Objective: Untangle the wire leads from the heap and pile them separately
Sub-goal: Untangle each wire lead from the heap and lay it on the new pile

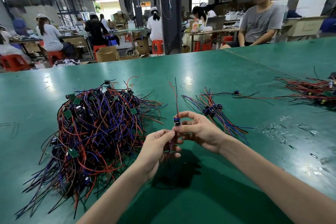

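Note:
A big tangled heap (96,129) of red, blue and black wire leads with small green boards lies on the green table at the left. Between my hands I hold one wire lead (176,121) upright above the table; its red and black wires rise from a small blue and black part. My right hand (198,130) pinches that part. My left hand (160,146) pinches the blue wires hanging below it. A small separate pile (212,110) of sorted leads lies just right of my hands.
Another spread of red and black leads (312,92) lies at the far right. Bits of clear scrap (278,132) litter the table (218,71) to the right. Beyond the far table edge a person in a grey shirt (260,22) sits, with other workers farther back.

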Motion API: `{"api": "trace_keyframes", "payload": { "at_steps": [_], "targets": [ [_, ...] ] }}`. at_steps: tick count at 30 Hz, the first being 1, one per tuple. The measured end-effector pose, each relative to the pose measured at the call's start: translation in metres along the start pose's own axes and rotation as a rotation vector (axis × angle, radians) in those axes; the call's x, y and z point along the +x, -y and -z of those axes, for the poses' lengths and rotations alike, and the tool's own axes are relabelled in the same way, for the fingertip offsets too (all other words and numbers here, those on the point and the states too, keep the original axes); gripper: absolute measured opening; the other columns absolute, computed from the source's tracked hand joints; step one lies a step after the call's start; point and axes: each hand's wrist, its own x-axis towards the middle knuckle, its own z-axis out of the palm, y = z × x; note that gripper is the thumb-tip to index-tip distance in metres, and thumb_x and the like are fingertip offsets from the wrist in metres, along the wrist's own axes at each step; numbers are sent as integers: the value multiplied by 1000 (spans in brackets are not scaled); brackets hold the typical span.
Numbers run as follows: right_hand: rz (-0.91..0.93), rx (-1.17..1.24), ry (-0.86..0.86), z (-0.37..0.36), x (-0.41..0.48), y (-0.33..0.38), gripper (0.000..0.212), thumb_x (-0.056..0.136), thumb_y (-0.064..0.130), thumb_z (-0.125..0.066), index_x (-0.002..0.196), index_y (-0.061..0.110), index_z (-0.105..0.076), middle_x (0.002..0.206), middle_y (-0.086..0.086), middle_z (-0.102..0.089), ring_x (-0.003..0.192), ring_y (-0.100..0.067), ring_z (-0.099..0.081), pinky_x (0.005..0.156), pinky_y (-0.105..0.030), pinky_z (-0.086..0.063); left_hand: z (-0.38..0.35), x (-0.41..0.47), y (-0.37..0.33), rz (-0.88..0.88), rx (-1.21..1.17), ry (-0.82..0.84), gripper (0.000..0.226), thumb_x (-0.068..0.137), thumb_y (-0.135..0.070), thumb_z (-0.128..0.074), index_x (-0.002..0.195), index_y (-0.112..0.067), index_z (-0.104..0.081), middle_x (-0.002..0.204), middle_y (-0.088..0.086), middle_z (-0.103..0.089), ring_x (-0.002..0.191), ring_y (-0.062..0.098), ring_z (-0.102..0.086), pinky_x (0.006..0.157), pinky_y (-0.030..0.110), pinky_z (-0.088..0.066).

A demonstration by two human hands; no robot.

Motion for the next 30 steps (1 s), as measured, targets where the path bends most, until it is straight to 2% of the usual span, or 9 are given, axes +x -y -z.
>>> {"api": "trace_keyframes", "payload": {
  "at_steps": [3, 7, 9, 12, 15, 22, 30],
  "targets": [
    [36, 4, -33, -1, 1, -2, 28, 75, -9, -67, 94, 10, -61, 68, -2, -65, 58, -14, -60, 57, -24, -49, 1, 1, 1, -9, 17, -4, 16, 95, -8, -51, 83, -5, -61, 66, 5, -66, 50, 9, -58, 45, 23, -50],
    [29, -52, -87, -3, 1, -4, 26, 76, -10, -67, 90, 11, -64, 68, 0, -68, 59, -10, -61, 57, -20, -48, 3, 2, 5, -129, 287, -55, 18, 95, -7, -52, 81, -2, -62, 65, 5, -65, 50, 12, -57, 47, 27, -51],
    [34, -63, -116, -4, 2, -6, 24, 75, -10, -68, 89, 9, -64, 68, -2, -69, 58, -10, -61, 59, -21, -49, 4, 4, 6, -140, 334, -68, 16, 94, -7, -54, 84, 2, -62, 66, 6, -65, 49, 13, -57, 48, 28, -52],
    [65, -94, -168, -4, 4, -6, 25, 74, -13, -68, 91, 4, -63, 64, -1, -67, 55, -11, -61, 64, -23, -52, 4, 5, 4, -69, 227, -30, 11, 92, -4, -56, 85, 1, -64, 66, 4, -65, 50, 7, -57, 48, 24, -52],
    [84, -81, -226, -2, 5, -3, 26, 72, -14, -68, 89, 4, -61, 64, -3, -66, 54, -10, -62, 59, -20, -52, 4, 5, 4, -13, 141, 6, 9, 89, -3, -59, 83, 0, -64, 67, 5, -64, 52, 7, -58, 51, 22, -53],
    [107, -71, -272, 0, 5, 1, 26, 71, -15, -69, 83, 7, -62, 68, -9, -63, 54, -11, -61, 53, -20, -51, 5, 5, 2, 8, 155, 20, 17, 88, -10, -62, 73, -5, -59, 57, -1, -57, 43, 8, -50, 53, 25, -55],
    [118, -71, -355, 8, 8, 7, 27, 71, -14, -70, 81, 8, -60, 73, -12, -61, 52, -10, -60, 53, -20, -52, 4, 4, 3, 65, 106, 85, 17, 91, -5, -56, 74, -3, -54, 61, 4, -54, 48, 9, -48, 53, 23, -53]
  ]
}}
